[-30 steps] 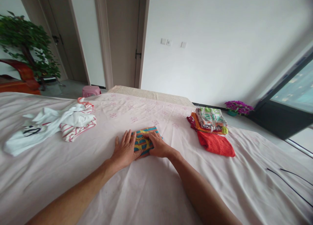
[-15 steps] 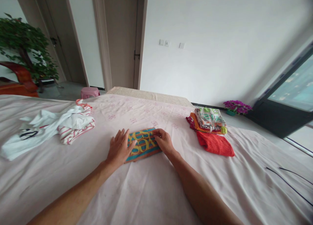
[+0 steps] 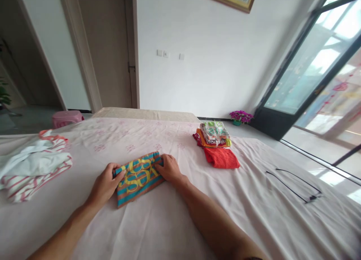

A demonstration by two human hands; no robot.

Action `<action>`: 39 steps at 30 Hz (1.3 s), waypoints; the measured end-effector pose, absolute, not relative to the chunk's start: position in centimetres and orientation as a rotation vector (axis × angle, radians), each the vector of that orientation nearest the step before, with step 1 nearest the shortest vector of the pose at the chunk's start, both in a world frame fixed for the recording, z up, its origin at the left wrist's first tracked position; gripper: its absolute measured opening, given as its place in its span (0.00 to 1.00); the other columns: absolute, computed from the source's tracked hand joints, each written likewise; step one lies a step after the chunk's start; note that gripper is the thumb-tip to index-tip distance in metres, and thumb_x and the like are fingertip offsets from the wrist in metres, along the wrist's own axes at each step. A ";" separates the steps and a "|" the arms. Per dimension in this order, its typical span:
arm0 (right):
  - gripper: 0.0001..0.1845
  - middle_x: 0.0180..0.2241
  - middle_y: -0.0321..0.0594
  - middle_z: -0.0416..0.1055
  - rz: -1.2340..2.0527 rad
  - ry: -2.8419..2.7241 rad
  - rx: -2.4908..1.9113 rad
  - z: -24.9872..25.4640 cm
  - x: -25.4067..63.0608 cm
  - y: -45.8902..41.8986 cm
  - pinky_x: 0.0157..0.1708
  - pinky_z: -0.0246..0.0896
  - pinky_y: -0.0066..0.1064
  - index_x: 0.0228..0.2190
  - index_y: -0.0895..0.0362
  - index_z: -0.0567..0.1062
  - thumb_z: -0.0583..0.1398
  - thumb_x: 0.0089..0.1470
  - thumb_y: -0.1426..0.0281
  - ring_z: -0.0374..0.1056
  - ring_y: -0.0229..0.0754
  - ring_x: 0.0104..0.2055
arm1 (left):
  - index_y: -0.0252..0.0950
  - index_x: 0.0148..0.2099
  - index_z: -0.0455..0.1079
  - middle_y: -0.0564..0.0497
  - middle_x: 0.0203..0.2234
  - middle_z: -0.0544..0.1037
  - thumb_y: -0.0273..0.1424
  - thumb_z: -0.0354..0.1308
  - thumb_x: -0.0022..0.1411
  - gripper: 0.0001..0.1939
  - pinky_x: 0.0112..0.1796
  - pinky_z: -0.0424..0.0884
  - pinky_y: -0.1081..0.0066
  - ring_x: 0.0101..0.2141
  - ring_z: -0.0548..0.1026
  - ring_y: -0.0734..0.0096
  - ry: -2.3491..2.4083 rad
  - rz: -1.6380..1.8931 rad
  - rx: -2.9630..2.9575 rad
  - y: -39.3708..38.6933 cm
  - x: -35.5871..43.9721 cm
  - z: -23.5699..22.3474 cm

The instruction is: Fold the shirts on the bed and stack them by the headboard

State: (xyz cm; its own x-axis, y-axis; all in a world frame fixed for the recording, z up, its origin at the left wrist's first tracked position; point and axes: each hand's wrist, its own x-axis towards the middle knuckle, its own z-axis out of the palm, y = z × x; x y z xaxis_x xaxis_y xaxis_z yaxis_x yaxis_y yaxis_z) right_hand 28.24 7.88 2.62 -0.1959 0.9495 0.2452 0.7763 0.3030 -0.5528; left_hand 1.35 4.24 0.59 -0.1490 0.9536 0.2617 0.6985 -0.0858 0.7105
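Note:
A folded cloth (image 3: 138, 177) with teal, orange and yellow stripes lies on the pale pink bedsheet (image 3: 169, 222) in front of me. My left hand (image 3: 105, 183) grips its left end, fingers curled over the edge. At the cloth's right end my right hand (image 3: 169, 168) holds the far corner with its fingers closed on the fabric.
A stack of folded colourful cloths (image 3: 216, 134) with a red one (image 3: 221, 157) at the front sits to the right. A heap of white and pink-striped clothes (image 3: 31, 168) lies at the left. A thin black cable (image 3: 293, 181) runs across the sheet's right side. A pink stool (image 3: 66, 118) stands behind the bed.
My hands have slid from the top of the cloth out to its two ends and closed on them. The view has swung right and up, towards the window.

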 end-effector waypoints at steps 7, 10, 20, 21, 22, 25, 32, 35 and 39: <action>0.36 0.36 0.33 0.74 1.150 -1.353 -1.127 3.1 27.7 7.9 0.37 0.67 0.33 0.53 0.52 0.63 0.68 0.43 0.66 0.72 0.41 0.36 | 0.40 0.44 0.63 0.55 0.31 0.74 0.48 0.61 0.52 0.23 0.33 0.74 0.68 0.32 0.76 0.64 1.533 1.434 1.478 3.0 2.3 1.6; 0.38 0.33 0.34 0.75 1.487 -1.194 -1.007 4.0 27.6 7.7 0.39 0.70 0.35 0.51 0.55 0.69 0.72 0.37 0.63 0.74 0.44 0.36 | 0.40 0.45 0.63 0.55 0.32 0.74 0.47 0.64 0.51 0.25 0.32 0.75 0.69 0.32 0.76 0.67 1.426 1.489 1.342 2.8 2.5 1.7; 0.17 0.30 0.41 0.79 1.825 -1.122 -0.998 5.6 28.5 7.5 0.34 0.73 0.36 0.39 0.59 0.76 0.68 0.46 0.64 0.76 0.45 0.32 | 0.39 0.50 0.64 0.54 0.36 0.76 0.45 0.67 0.51 0.28 0.36 0.76 0.69 0.35 0.77 0.68 1.244 1.498 1.216 3.2 3.1 1.7; 0.17 0.30 0.42 0.79 1.815 -1.126 -0.997 6.0 28.8 7.7 0.34 0.73 0.36 0.39 0.60 0.76 0.67 0.47 0.65 0.76 0.45 0.32 | 0.39 0.52 0.64 0.52 0.38 0.77 0.45 0.67 0.51 0.30 0.38 0.77 0.67 0.37 0.78 0.66 1.232 1.489 1.201 3.3 3.2 1.8; 0.16 0.30 0.42 0.78 1.806 -1.128 -0.997 6.6 29.3 7.8 0.34 0.73 0.36 0.39 0.60 0.76 0.67 0.48 0.66 0.76 0.45 0.32 | 0.38 0.54 0.63 0.51 0.40 0.77 0.45 0.67 0.51 0.32 0.40 0.77 0.65 0.39 0.78 0.65 1.216 1.482 1.179 3.2 3.3 1.8; 0.14 0.30 0.44 0.78 1.761 -1.125 -1.000 8.8 31.7 8.5 0.34 0.74 0.37 0.38 0.61 0.76 0.66 0.49 0.67 0.76 0.46 0.31 | 0.38 0.57 0.61 0.47 0.44 0.77 0.44 0.67 0.51 0.35 0.44 0.77 0.57 0.41 0.80 0.61 1.164 1.461 1.114 3.0 3.5 2.1; 0.11 0.30 0.46 0.79 1.476 -1.021 -1.072 15.0 42.7 9.1 0.33 0.75 0.35 0.40 0.63 0.75 0.63 0.54 0.72 0.76 0.45 0.30 | 0.40 0.57 0.64 0.47 0.42 0.80 0.43 0.71 0.45 0.39 0.44 0.79 0.57 0.40 0.81 0.58 1.145 1.430 1.097 3.3 3.2 1.6; 0.12 0.31 0.48 0.79 1.435 -0.970 -1.156 16.4 48.5 8.8 0.32 0.75 0.37 0.42 0.64 0.74 0.60 0.57 0.70 0.77 0.46 0.30 | 0.40 0.57 0.64 0.47 0.42 0.80 0.45 0.72 0.43 0.40 0.43 0.80 0.58 0.39 0.81 0.58 1.170 1.396 1.103 3.6 3.1 1.4; 0.12 0.32 0.50 0.79 1.316 -0.860 -1.347 15.4 55.5 8.1 0.32 0.76 0.37 0.43 0.65 0.73 0.57 0.59 0.72 0.77 0.46 0.29 | 0.41 0.57 0.65 0.47 0.42 0.80 0.47 0.71 0.44 0.40 0.42 0.80 0.63 0.40 0.81 0.59 1.196 1.342 1.120 3.7 3.1 1.2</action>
State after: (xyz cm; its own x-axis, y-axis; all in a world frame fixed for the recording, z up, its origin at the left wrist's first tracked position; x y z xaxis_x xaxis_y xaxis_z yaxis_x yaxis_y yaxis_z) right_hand 55.54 8.11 15.38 0.1471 0.9578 -0.2469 -0.1583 -0.2236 -0.9617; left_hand 3.08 3.73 1.24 -0.0949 0.9951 0.0274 -0.0869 -0.0357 0.9956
